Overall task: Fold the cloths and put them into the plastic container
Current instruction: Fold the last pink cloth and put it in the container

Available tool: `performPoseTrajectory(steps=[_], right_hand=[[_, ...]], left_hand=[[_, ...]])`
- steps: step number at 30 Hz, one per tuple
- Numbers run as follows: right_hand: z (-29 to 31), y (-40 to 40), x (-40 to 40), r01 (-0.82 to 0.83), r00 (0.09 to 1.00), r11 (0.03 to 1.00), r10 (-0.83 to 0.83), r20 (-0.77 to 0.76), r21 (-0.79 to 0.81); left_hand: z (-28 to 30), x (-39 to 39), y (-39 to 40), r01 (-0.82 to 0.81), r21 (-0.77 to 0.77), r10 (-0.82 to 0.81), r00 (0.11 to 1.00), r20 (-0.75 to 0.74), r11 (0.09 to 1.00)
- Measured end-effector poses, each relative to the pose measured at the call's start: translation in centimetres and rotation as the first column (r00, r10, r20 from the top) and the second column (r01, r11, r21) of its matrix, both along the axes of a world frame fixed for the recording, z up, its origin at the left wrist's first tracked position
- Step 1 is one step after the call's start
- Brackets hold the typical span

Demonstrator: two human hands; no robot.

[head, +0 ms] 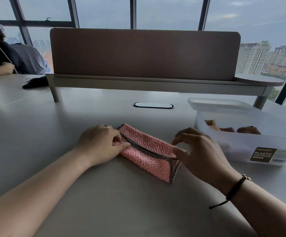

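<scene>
Head view: pink cloth (149,151), folded to a long strip w/ dark woven trim, lies flat on the grey counter (104,194), centre, running far-left to near-right. Left hand (101,144) sits on its left end, fingers curled, pinching the folded edge against the counter. Right hand (200,151) is at the right end, thumb & fingertips pinching the trim corner, other fingers spread and raised.

Open counter near the cloth and to its left; wide bare stretch toward the near edge betw. the forearms. Right of the cloth, just beside the right hand, stands the plastic container (251,147), translucent, labelled, w/ brown cloths (231,128) inside; its lid (219,104) lies just behind. Far side closed off by a brown divider panel (144,53) on a rail. Cable port (153,105) sits betw. cloth and panel. Far left: another person (0,55) seated, dark item (35,82) on the counter.
</scene>
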State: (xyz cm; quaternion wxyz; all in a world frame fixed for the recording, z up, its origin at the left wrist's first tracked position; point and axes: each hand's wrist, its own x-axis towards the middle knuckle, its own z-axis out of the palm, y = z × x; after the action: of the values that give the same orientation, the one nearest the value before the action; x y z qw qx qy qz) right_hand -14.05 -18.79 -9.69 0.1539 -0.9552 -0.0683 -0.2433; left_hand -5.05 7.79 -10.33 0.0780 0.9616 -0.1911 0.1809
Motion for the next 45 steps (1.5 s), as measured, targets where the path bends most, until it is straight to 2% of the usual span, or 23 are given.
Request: performPoseTrajectory(steps=[2,4,8,10,14,16,17,20,24,29,33,36,41,43,45], right_hand=[[-0.6,0.1,0.1,-0.056,0.995,0.995,0.050,-0.082,-0.080],[-0.7,0.3,0.0,-0.086,0.987,0.992,0.073,-0.141,-0.089],[0.0,0.5,-0.5,-0.157,0.970,0.986,0.164,-0.178,0.053],[0.1,1.3,-0.9,-0.231,0.941,0.966,0.252,-0.227,0.114],[-0.2,1.9,-1.3,-0.320,0.898,0.930,0.359,-0.253,0.181],[-0.2,1.7,-1.2,-0.338,0.895,0.925,0.373,-0.245,0.175],[-0.2,1.6,-1.1,-0.347,0.893,0.923,0.380,-0.243,0.169],[-0.4,1.5,-0.9,-0.366,0.882,0.918,0.395,-0.255,0.156],[-0.4,1.2,-0.8,-0.380,0.861,0.911,0.412,-0.298,0.162],[0.6,0.6,-1.2,-0.448,0.770,0.865,0.502,-0.395,0.226],[0.9,0.0,-1.2,-0.474,0.754,0.874,0.465,-0.463,0.107],[0.4,0.2,-1.0,-0.499,0.732,0.856,0.500,-0.462,0.136],[0.2,0.5,-0.9,-0.500,0.776,0.855,0.514,-0.365,0.140],[0.6,0.4,-1.0,-0.489,0.780,0.859,0.508,-0.366,0.151],[1.0,0.0,-1.1,-0.481,0.773,0.862,0.503,-0.386,0.160]], left_hand=[[0.0,-0.2,-0.1,-0.025,0.045,0.028,0.997,-0.068,0.999],[-0.1,-0.3,-0.1,-0.026,0.090,0.042,0.983,-0.178,0.996],[-0.6,-0.3,-0.4,0.079,0.132,-0.025,0.931,-0.365,0.988],[-0.7,-0.4,-0.6,0.107,0.068,-0.074,0.924,-0.375,0.992],[-0.8,-0.4,-1.0,0.194,-0.145,-0.226,0.940,-0.254,0.970],[-0.7,-0.5,-1.1,0.267,-0.239,-0.336,0.884,-0.326,0.934],[-0.7,-0.8,-1.2,0.307,-0.238,-0.379,0.843,-0.382,0.922],[-0.6,-1.4,-1.4,0.431,-0.068,-0.406,0.770,-0.492,0.900],[-0.4,-1.6,-1.5,0.437,0.109,-0.316,0.781,-0.539,0.893],[-0.8,-1.8,-1.7,0.405,0.177,-0.257,0.803,-0.538,0.897],[-0.9,-1.9,-1.8,0.361,0.187,-0.221,0.827,-0.517,0.914],[-1.0,-2.0,-1.8,0.344,0.157,-0.221,0.829,-0.513,0.926],[-0.5,-2.1,-1.8,0.356,0.031,-0.298,0.825,-0.481,0.934],[-0.2,-2.0,-1.6,0.365,-0.067,-0.359,0.836,-0.415,0.929],[0.0,-1.7,-1.4,0.407,-0.195,-0.449,0.846,-0.289,0.892]])
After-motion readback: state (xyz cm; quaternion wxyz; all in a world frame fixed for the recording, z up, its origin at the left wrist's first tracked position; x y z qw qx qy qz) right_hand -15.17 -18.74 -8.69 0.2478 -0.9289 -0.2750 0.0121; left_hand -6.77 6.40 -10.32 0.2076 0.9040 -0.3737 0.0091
